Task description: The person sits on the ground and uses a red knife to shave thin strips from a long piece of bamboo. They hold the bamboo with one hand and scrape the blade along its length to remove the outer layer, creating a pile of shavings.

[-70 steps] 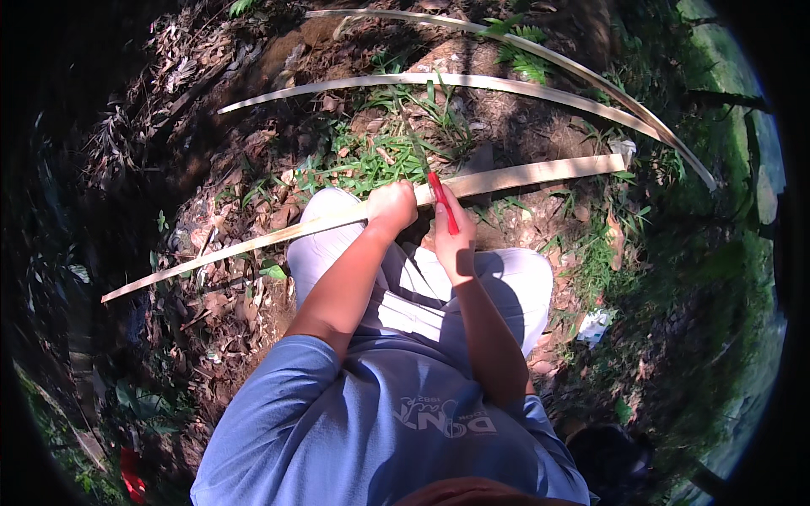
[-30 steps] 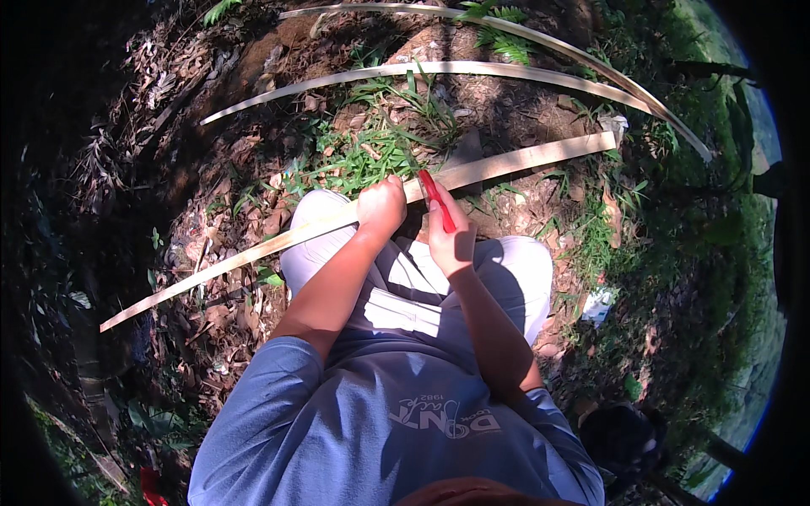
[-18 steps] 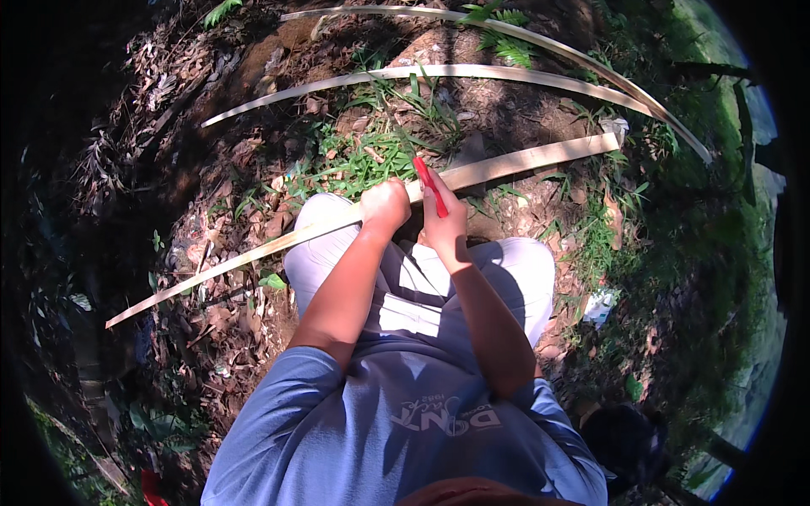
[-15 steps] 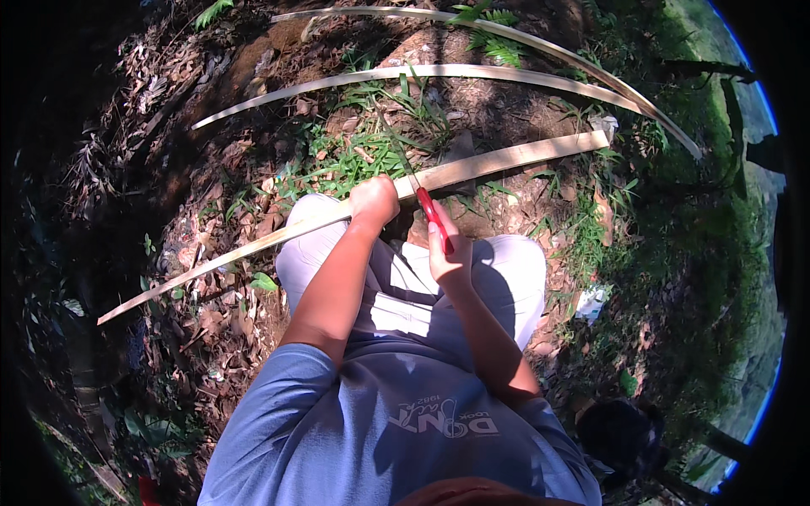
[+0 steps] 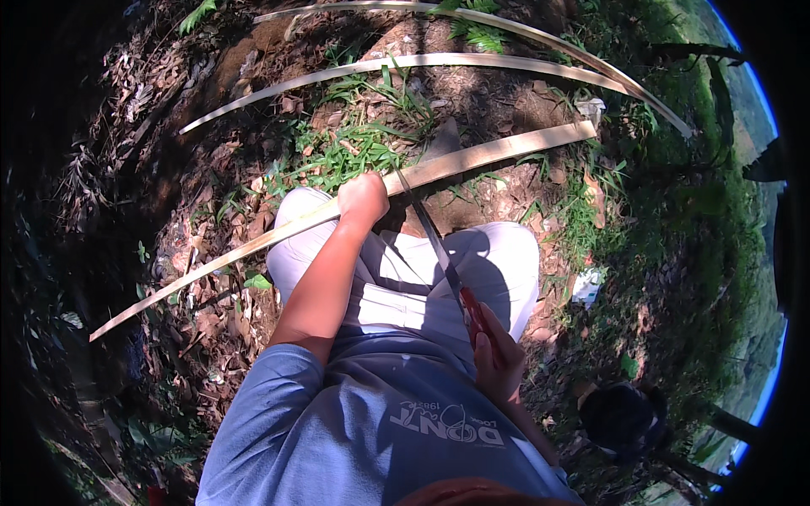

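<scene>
A long pale wooden strip [image 5: 481, 157] lies slantwise across my knees, its right end farther away and its left end near the ground. My left hand [image 5: 364, 198] is closed round it, over my left knee. Close by my right hip, my right hand [image 5: 499, 358] grips the red handle of a hand saw [image 5: 445, 257]. The dark blade runs up and left from the handle. Its tip end crosses the strip just right of my left fist.
Two more long pale strips, a nearer one [image 5: 422, 60] and a farther one [image 5: 548, 38], lie on the ground ahead, meeting at the right. Grass [image 5: 359, 152], dry leaves and a white scrap [image 5: 587, 287] surround me. A dark round object [image 5: 618, 419] sits at lower right.
My right hand has drawn the saw back toward my body, so only its tip end now crosses the strip. My left hand keeps its hold on the strip.
</scene>
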The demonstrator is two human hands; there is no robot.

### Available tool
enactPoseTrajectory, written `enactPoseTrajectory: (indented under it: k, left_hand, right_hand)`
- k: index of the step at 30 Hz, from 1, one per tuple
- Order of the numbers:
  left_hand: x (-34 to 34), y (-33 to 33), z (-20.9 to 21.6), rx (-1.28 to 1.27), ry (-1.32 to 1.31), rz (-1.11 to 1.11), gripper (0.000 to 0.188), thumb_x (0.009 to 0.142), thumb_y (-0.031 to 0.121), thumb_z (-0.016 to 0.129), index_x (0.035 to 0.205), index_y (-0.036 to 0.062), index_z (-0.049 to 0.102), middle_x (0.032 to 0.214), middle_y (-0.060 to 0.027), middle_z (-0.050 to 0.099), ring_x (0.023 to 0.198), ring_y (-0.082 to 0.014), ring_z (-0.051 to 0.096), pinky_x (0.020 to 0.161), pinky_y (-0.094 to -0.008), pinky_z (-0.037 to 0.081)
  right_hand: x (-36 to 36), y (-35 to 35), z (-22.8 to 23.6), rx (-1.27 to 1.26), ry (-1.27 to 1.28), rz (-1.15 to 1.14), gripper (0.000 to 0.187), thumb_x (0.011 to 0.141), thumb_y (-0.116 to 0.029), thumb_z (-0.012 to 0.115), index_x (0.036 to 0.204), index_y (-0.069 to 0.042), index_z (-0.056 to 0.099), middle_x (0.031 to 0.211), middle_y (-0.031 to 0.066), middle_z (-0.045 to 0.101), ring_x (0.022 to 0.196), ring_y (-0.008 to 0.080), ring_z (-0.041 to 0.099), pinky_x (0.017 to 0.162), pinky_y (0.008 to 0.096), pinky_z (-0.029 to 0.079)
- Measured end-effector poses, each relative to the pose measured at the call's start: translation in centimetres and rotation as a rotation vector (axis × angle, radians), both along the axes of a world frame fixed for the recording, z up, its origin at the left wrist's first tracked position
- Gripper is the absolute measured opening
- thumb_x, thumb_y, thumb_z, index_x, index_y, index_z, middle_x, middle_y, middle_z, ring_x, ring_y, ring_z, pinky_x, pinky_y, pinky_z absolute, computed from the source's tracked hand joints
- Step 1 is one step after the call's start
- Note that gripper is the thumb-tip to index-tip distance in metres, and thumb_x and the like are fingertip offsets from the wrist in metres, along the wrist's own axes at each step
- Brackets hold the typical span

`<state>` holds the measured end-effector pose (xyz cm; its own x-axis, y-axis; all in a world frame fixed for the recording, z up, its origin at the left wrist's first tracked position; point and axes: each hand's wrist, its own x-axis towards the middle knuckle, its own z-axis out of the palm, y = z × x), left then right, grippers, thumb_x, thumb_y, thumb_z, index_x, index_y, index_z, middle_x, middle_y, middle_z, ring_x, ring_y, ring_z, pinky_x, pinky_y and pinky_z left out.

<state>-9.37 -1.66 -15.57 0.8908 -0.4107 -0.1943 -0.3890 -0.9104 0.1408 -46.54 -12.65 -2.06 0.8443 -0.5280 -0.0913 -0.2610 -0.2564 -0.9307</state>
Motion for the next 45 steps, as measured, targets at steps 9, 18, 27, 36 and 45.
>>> enactPoseTrajectory:
  k: [9,18,27,36,45]
  left_hand:
    - [-0.4,1.1,-3.2,-0.12,-0.252,-0.028,0.006,0.09,0.012,0.064,0.089,0.0065,0.066,0.082,-0.018,0.077,0.075,-0.0362,0.08,0.07,-0.0483,0.065]
    - [0.0,0.8,-3.4,-0.062,-0.245,-0.042,0.007,0.085,0.007,0.07,0.091,0.0062,0.066,0.082,-0.0161,0.078,0.076,-0.0329,0.08,0.07,-0.0436,0.065]
    - [0.1,1.2,-2.8,-0.056,-0.208,-0.021,0.008,0.087,0.012,0.07,0.091,0.0066,0.067,0.084,-0.0167,0.079,0.078,-0.0315,0.081,0.072,-0.0432,0.065]
    - [1.6,0.9,0.0,0.023,0.057,0.002,0.023,0.084,0.017,0.07,0.102,0.006,0.079,0.101,-0.0203,0.082,0.095,-0.037,0.081,0.084,-0.0469,0.065]
    - [1.7,0.1,2.8,0.128,0.299,0.029,0.034,0.081,0.011,0.068,0.111,0.003,0.083,0.119,-0.0221,0.08,0.113,-0.0378,0.078,0.095,-0.0444,0.063]
  right_hand:
    - [3.0,-0.7,0.4,0.045,-0.093,-0.032,0.043,0.105,-0.001,0.06,0.147,0.007,0.063,0.113,0.0188,0.078,0.102,0.0174,0.072,0.086,0.0296,0.056]
    - [15.4,0.2,-10.2,-0.021,-0.153,-0.005,0.044,0.103,-0.007,0.067,0.147,-0.006,0.068,0.085,0.0137,0.077,0.069,0.0096,0.068,0.065,0.0301,0.053]
    - [28.4,0.9,-13.7,-0.02,-0.398,-0.017,0.041,0.103,-0.013,0.069,0.143,-0.003,0.069,0.097,0.026,0.078,0.083,0.0248,0.081,0.075,0.0352,0.058]
    - [25.6,1.0,-14.0,0.007,-0.305,0.027,0.043,0.105,-0.012,0.066,0.148,-0.005,0.066,0.103,0.0224,0.079,0.087,0.0216,0.078,0.079,0.0346,0.058]
    - [8.5,-0.1,-7.5,0.067,-0.05,0.014,0.044,0.108,-0.012,0.06,0.151,-0.002,0.064,0.101,0.0094,0.077,0.077,0.0083,0.063,0.071,0.0268,0.053]
